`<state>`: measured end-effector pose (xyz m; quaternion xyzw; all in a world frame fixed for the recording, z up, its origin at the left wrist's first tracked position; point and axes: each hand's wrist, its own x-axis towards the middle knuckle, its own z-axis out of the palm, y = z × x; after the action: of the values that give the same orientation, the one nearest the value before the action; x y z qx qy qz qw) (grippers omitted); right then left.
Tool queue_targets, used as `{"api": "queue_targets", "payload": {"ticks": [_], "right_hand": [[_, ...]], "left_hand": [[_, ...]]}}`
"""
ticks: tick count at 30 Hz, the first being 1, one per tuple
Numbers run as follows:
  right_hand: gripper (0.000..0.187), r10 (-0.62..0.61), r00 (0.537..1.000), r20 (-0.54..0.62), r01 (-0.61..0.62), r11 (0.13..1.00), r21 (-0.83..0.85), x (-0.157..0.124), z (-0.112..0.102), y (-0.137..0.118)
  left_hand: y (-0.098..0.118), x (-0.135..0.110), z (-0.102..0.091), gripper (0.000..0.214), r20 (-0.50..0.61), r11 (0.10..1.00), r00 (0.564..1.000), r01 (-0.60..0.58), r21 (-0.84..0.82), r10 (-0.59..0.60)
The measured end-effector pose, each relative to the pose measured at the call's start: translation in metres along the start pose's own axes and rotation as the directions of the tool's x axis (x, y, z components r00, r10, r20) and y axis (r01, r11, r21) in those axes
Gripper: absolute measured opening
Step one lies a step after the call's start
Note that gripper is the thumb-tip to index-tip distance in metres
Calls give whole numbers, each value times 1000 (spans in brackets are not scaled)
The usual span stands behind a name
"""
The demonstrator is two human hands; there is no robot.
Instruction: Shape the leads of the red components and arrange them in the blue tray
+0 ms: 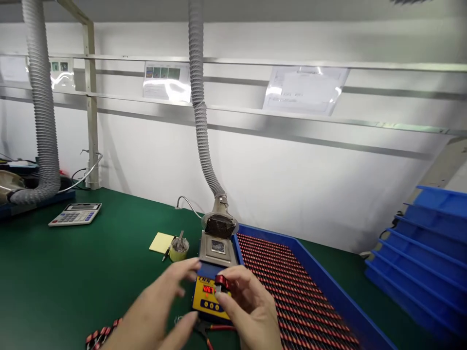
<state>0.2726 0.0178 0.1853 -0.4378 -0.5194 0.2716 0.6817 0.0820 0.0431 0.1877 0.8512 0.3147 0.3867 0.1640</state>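
In the head view, my right hand (253,308) pinches a small red part with a pale metal-looking end (221,281) between thumb and fingers. My left hand (156,304) is apart from it on the left, fingers spread, with nothing in them. Behind both hands stands a solder pot (199,304) with a yellow front panel and a lit red display. Its square bath (218,247) sits in the metal top. Partly hidden below the panel lie pliers (221,327) with red handles. Several red-and-black parts (102,335) lie by my left forearm.
A blue tray (314,257) right of the pot holds many rows of red-and-black parts. A grey extraction hose (199,112) hangs behind the pot. Left of it are a yellow-green tub (179,250), sticky notes (160,242) and a calculator (76,215). Blue trays (419,257) are stacked at right.
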Motion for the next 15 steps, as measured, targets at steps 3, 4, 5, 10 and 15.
{"api": "queue_targets", "payload": {"ticks": [3, 4, 5, 10, 15], "right_hand": [[13, -78, 994, -73, 75, 997, -34, 0, 0, 6], [12, -91, 991, -95, 85, 994, -71, 1, 0, 9], [12, -94, 990, -107, 82, 990, -110, 2, -1, 11], [10, 18, 996, -93, -31, 989, -146, 7, -4, 15], [24, 102, 992, 71, -99, 994, -40, 11, -8, 17]], "left_hand": [[1, 39, 43, 92, 104, 980, 977, -176, -91, 185], [0, 48, 56, 94, 119, 970, 972, -181, -164, 202], [-1, 54, 68, 94, 123, 960, 973, -165, -227, 196], [-12, 56, 83, 71, 96, 902, 986, -80, -424, 133], [-14, 57, 68, 51, 148, 892, 989, 53, -448, 16]]}}
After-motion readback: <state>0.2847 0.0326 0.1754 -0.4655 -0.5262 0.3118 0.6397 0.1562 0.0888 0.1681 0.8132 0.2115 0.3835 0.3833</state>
